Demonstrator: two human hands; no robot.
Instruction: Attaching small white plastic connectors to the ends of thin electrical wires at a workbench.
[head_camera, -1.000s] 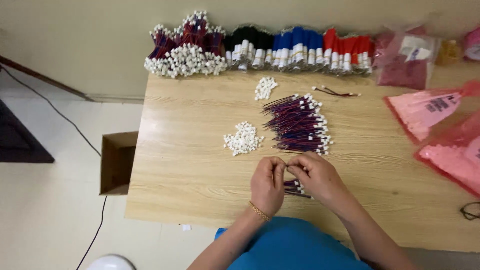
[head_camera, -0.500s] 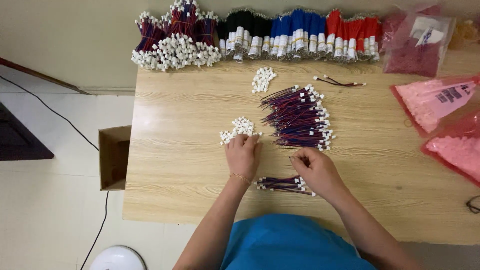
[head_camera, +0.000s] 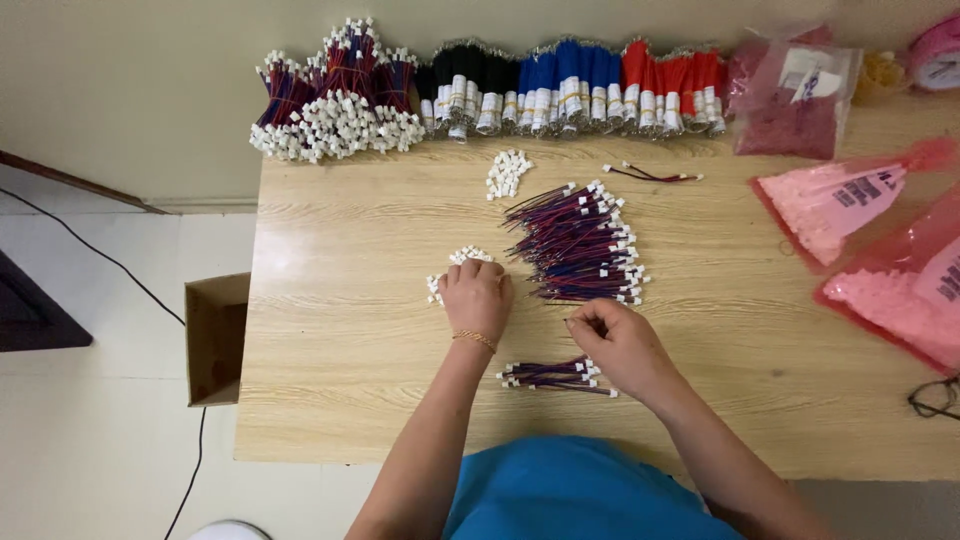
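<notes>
My left hand rests palm down on a small heap of white plastic connectors, its fingertips curled into the heap and hidden. My right hand lies to the right of it, thumb and forefinger pinched together just below a large loose pile of red-and-blue wires with white ends. I see nothing between those fingers. A small bundle of the same wires lies on the wooden table beside my right wrist.
A second heap of white connectors and a loose wire pair lie farther back. Tied bundles of wires line the back edge. Pink bags sit at the right, and an open cardboard box stands on the floor at the left.
My hands were together at the small bundle, then parted. The left hand went forward onto the connector heap; the right hand left the bundle and shifted toward the wire pile.
</notes>
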